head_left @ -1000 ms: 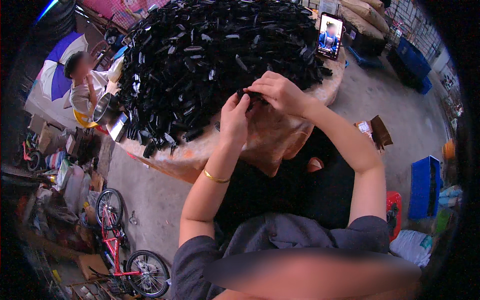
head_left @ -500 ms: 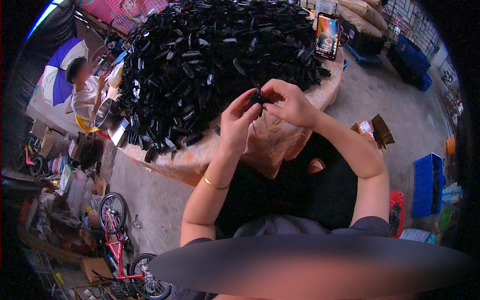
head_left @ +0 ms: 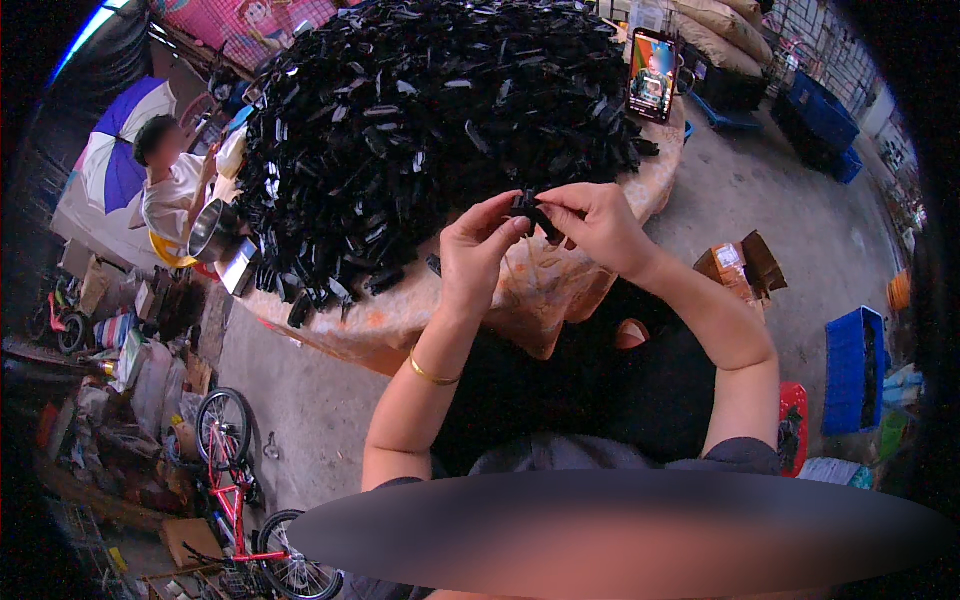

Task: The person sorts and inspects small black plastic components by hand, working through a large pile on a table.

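Between the fingertips of both hands, just off the table's near edge, is a small black plastic piece [head_left: 525,205] that looks like a clip; its exact kind is too small to make out. My left hand [head_left: 478,250] pinches its left side, thumb and index finger closed on it. From the other side my right hand [head_left: 598,228] grips it, also in a pinch. Beyond them rises a big heap of glossy black curved pieces [head_left: 400,120] on a round table with an orange-patterned cloth [head_left: 360,335]. A single loose black piece [head_left: 434,265] lies near my left wrist.
A phone [head_left: 653,75] stands upright at the table's right edge. A person [head_left: 172,185] sits at the far left by a metal bowl [head_left: 212,232]. On the floor are a red bicycle [head_left: 235,500], an open carton [head_left: 745,265] and a blue crate [head_left: 853,375].
Both hands have shifted slightly down and right with the black piece. My right hand's fingers are now more stretched along it, and more of the piece shows.
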The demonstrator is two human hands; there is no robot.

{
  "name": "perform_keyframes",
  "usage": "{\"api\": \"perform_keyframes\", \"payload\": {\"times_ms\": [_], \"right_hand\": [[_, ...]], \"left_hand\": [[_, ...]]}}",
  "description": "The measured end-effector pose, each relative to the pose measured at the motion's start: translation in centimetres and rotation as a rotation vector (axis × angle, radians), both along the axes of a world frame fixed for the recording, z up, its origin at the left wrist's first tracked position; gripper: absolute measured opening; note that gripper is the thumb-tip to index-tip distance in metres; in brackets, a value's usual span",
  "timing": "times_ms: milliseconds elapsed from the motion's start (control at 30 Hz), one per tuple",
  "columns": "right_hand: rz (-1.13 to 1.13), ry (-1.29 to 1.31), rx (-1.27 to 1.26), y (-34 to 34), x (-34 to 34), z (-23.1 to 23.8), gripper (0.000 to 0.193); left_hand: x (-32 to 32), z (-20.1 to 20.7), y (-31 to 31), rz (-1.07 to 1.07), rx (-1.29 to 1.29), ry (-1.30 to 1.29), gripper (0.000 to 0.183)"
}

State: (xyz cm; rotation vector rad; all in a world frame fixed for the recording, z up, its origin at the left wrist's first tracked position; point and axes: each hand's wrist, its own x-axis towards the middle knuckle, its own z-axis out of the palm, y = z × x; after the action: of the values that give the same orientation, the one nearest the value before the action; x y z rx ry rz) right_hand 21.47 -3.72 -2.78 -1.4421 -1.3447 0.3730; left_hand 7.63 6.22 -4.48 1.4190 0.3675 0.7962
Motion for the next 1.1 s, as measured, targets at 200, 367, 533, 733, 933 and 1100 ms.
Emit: {"api": "perform_keyframes", "payload": {"times_ms": [200,367,533,733,933,1100], "right_hand": [[-0.084,-0.403,0.163,-0.2,-0.1,0.1,0.013],[-0.129,-0.608,0.163,-0.3,-0.9,-0.2,0.017],[-0.113,-0.645,0.247,0.0,-1.0,-0.2,0.025],[0.118,-0.083,0.007,-0.6,-1.1,0.1,0.030],[0.058,-0.273,0.086,-0.7,-0.7,0.2,0.027],[0.442,-0.689,-0.268,-2.7,2.2,1.6,0.028]], "left_hand": [[0.1,-0.3,-0.1,0.002,0.008,0.001,0.033],[0.4,-0.4,-0.7,0.042,-0.041,-0.012,0.031],[0.2,-0.4,0.0,-0.043,-0.248,-0.083,0.026],[-0.4,0.1,0.5,-0.187,-0.144,-0.178,0.024],[-1.0,0.7,0.5,-0.235,-0.060,-0.197,0.023],[-4.7,1.9,1.5,0.196,0.755,0.314,0.038]]}}
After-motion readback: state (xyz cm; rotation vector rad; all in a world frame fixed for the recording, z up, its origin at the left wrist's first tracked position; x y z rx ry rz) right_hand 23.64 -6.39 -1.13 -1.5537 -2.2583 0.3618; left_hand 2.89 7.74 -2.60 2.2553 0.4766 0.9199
